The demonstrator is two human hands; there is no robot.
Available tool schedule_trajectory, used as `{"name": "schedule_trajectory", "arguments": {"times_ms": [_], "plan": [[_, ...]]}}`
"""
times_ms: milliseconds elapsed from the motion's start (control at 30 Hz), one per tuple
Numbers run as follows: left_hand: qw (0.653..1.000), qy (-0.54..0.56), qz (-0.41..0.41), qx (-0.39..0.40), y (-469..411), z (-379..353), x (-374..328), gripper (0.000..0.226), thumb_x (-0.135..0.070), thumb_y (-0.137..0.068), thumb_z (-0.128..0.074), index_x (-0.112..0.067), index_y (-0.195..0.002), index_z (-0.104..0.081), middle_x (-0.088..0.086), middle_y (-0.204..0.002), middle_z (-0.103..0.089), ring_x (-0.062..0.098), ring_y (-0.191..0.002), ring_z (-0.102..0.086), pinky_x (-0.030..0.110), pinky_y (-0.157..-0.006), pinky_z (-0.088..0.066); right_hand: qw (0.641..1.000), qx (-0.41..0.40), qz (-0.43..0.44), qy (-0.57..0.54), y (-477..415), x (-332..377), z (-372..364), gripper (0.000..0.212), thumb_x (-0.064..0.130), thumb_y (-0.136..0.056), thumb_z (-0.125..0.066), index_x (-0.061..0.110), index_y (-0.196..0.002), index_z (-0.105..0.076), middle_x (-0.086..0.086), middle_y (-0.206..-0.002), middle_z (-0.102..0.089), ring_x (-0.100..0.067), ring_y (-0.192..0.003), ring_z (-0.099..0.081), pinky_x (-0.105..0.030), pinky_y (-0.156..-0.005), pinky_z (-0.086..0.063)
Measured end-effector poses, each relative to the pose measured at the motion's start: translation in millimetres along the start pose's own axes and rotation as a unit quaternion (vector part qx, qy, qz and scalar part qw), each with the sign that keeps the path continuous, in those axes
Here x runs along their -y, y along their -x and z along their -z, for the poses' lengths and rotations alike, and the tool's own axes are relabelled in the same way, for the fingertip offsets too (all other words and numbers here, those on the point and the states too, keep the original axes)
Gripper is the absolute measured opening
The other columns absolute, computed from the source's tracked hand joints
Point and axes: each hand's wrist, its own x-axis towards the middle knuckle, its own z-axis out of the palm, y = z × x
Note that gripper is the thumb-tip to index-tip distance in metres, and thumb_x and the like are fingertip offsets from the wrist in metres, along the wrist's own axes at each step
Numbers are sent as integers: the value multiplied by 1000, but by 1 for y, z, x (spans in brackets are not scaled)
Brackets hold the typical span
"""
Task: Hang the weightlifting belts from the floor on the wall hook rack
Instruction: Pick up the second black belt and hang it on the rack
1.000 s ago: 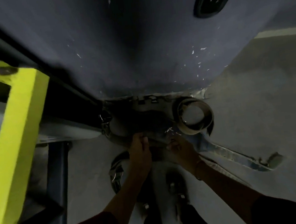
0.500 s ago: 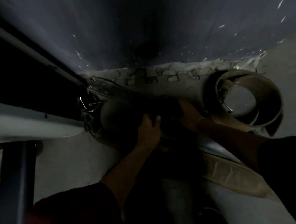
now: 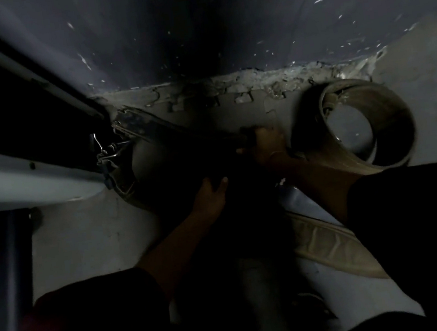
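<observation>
Dark belt lies on floor at wall base, 11 o'clock of centre; right hand fingers clamp its end; left hand grip indiscernible in shadow; coiled tan belt at 3 o'clock.

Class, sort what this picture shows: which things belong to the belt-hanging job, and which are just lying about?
Belong to the job:
- dark belt, gripped by the left hand and the right hand
- coiled tan belt
- flat tan belt

Just there:
- white bar
- dark post
- wall
</observation>
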Motion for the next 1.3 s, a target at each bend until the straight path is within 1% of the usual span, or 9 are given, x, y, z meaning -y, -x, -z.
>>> {"name": "schedule_trajectory", "arguments": {"times_ms": [433,533,600,667,700,833,1000,1200,1300], "plan": [[979,168,-14,-111,190,6,-67,75,-50,-84,-69,-7,-140,-46,10,-137,-59,24,-127,-56,45,-111,-43,967,-60,-91,-231,198,53,140,45,28,-89,-67,4,-125,-60,-19,-126,-63,-36,-121,-55,-44,-106,-41],[976,195,-16,-98,247,12,-106,56,-40,-87,-71,-6,-129,-55,1,-113,-68,3,-92,-69,27,-87,-58,951,-78,-108,-279,245,70,189,42,27,-89,-67,6,-125,-61,-16,-125,-64,-30,-119,-57,-32,-102,-41],[976,188,-26,-109,284,20,-134,48,-28,-89,-72,-3,-127,-56,3,-111,-67,4,-89,-67,19,-76,-56,945,-95,-114,-291,279,81,225,32,32,-88,-68,11,-111,-66,-17,-115,-67,-29,-112,-59,-33,-98,-43],[977,184,-45,-97,319,31,-159,50,-25,-86,-75,-2,-127,-58,8,-117,-68,21,-104,-66,37,-87,-58,938,-105,-116,-310,313,94,265,12,32,-89,-67,27,-83,-58,-8,-96,-61,-20,-99,-56,-30,-90,-42],[978,184,-48,-86,337,36,-171,46,-22,-85,-75,-3,-124,-60,9,-114,-69,25,-104,-67,43,-88,-58,929,-109,-123,-332,330,99,284,20,27,-90,-66,31,-77,-51,-3,-90,-58,-18,-96,-53,-29,-86,-42],[969,230,-82,-25,411,59,-233,19,-13,-92,-68,-7,-109,-64,3,-92,-70,10,-73,-71,23,-58,-56,888,-177,-104,-412,386,128,366,18,24,-81,-70,26,-70,-57,-8,-81,-63,-32,-90,-62,-49,-87,-52],[942,300,-153,2,506,82,-307,40,-33,-88,-72,-7,-118,-68,11,-118,-72,29,-112,-68,48,-100,-52,859,-184,-76,-471,442,179,455,29,42,-76,-63,14,-70,-55,-6,-78,-58,-35,-85,-60,-56,-91,-49],[908,329,-258,3,622,100,-395,50,-30,-83,-78,-16,-128,-62,6,-126,-69,26,-116,-66,46,-96,-54,814,-208,-25,-542,517,240,557,20,29,-87,-61,19,-71,-55,-5,-78,-61,-20,-80,-58,-50,-87,-52],[896,325,-300,-24,678,110,-442,36,-20,-83,-77,-10,-116,-68,9,-113,-74,29,-105,-70,42,-87,-58,805,-200,11,-558,554,257,610,23,27,-91,-61,22,-69,-55,-6,-78,-63,-23,-79,-61,-49,-85,-54]]}}
